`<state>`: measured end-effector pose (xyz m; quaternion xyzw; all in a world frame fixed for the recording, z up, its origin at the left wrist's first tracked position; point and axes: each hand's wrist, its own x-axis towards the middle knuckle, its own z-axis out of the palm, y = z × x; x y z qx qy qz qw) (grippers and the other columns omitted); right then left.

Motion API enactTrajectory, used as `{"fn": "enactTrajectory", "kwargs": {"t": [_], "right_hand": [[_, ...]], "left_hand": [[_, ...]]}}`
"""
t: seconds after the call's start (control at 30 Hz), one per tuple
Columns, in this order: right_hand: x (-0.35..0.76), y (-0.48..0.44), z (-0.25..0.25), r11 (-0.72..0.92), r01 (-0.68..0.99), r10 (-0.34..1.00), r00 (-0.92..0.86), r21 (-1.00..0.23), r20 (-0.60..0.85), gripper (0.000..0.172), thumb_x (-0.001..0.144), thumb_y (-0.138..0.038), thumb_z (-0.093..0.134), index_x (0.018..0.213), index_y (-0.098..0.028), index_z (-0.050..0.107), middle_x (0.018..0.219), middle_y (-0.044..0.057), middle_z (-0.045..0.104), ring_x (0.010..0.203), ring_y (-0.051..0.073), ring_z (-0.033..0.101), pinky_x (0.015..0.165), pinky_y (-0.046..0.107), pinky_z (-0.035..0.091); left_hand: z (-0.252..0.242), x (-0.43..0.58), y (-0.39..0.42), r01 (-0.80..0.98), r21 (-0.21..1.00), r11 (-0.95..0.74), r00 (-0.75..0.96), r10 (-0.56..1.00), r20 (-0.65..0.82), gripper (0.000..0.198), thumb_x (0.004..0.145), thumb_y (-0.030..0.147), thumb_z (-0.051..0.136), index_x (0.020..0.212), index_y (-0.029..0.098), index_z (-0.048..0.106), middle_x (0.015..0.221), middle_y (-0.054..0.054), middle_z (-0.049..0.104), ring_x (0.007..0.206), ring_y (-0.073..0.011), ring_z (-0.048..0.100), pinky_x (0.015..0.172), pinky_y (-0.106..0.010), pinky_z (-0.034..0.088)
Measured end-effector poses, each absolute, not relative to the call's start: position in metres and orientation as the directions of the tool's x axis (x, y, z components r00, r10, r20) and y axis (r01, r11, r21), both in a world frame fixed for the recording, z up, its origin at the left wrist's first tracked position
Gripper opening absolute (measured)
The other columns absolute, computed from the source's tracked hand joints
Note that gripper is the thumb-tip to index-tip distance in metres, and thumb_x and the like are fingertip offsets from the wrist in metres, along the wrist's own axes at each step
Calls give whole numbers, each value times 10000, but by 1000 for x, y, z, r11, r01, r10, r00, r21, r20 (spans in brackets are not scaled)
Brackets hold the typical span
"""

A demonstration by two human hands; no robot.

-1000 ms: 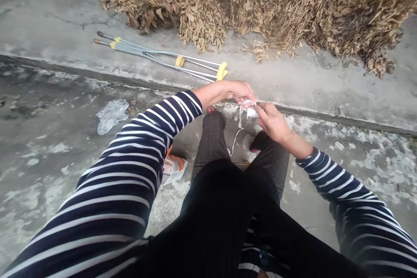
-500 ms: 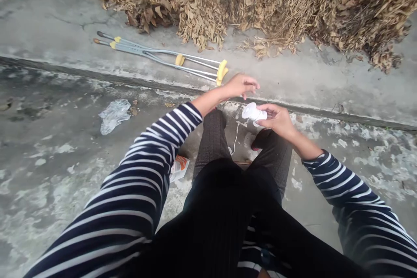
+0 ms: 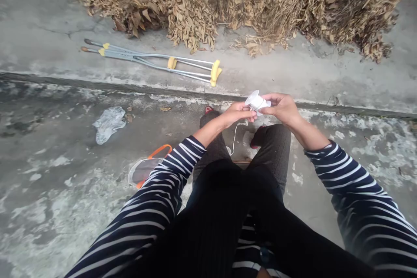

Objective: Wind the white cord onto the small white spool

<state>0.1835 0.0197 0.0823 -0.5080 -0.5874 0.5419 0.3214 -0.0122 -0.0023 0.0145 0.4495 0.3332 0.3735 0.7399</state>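
Observation:
My right hand (image 3: 282,107) is closed round a small white spool (image 3: 256,101) held above my knees. Just left of the spool, my left hand (image 3: 237,114) pinches the white string (image 3: 235,135) that comes off it and hangs down between my legs. Both arms wear dark sleeves with white stripes. I sit with my legs in dark trousers stretched forward, and a red-tipped foot (image 3: 208,109) shows under my left wrist.
A pair of metal crutches (image 3: 153,60) with yellow pads lies on the concrete beyond a low step. Dry brown leafy branches (image 3: 234,0) are heaped at the back. A crumpled clear plastic bag (image 3: 108,122) and an orange-rimmed clear pouch (image 3: 143,169) lie to my left.
My left hand dropped from above the spool to its left side and pinched the string. The right hand lifted the spool slightly. My left arm moved off the orange-rimmed pouch.

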Motion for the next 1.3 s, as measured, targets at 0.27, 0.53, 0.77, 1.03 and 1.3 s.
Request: {"fn": "enactTrajectory", "kwargs": {"t": [0.27, 0.53, 0.77, 1.03, 1.3], "right_hand": [[181, 22, 79, -151, 222, 943, -259, -963, -208, 399, 479, -219, 906, 860, -154, 803, 770, 28, 735, 649, 159, 633, 637, 344, 588], [176, 20, 69, -297, 108, 915, -253, -949, -315, 360, 526, -242, 907, 863, -182, 799, 827, 42, 787, 712, 170, 715, 705, 344, 653], [185, 32, 84, -300, 62, 925, -227, -952, -306, 339, 542, -222, 912, 861, -175, 809, 890, 61, 800, 795, 193, 741, 770, 366, 670], [195, 32, 112, -151, 132, 944, -274, -980, -182, 353, 606, -274, 892, 937, -178, 815, 930, 68, 792, 820, 220, 749, 789, 418, 661], [196, 37, 131, -97, 143, 960, -247, -985, -131, 352, 567, -275, 899, 899, -184, 828, 914, 60, 804, 788, 213, 725, 715, 379, 650]], "left_hand": [[5, -11, -5, -104, 954, 281, 362, 904, -227, 214, 940, 294, 706, 844, 105, 677, 606, -13, 675, 460, -85, 578, 484, -207, 420], [-13, -3, 2, -78, 937, 340, 293, 906, -304, 166, 923, 157, 680, 767, 99, 681, 680, -57, 728, 562, -102, 659, 463, -165, 416], [-11, -1, 3, -144, 915, 377, 316, 894, -318, 204, 826, 2, 564, 736, 95, 722, 829, -89, 768, 736, -117, 701, 604, -184, 528], [-14, 2, 18, -27, 938, 345, 256, 910, -327, 195, 764, 20, 558, 697, 117, 713, 847, -76, 775, 760, -132, 690, 640, -198, 523], [17, 10, 12, 205, 969, -139, 10, 990, 140, 576, 822, 5, 602, 1361, 199, 662, 1570, -118, 543, 1300, -242, 604, 955, -304, 549]]}}
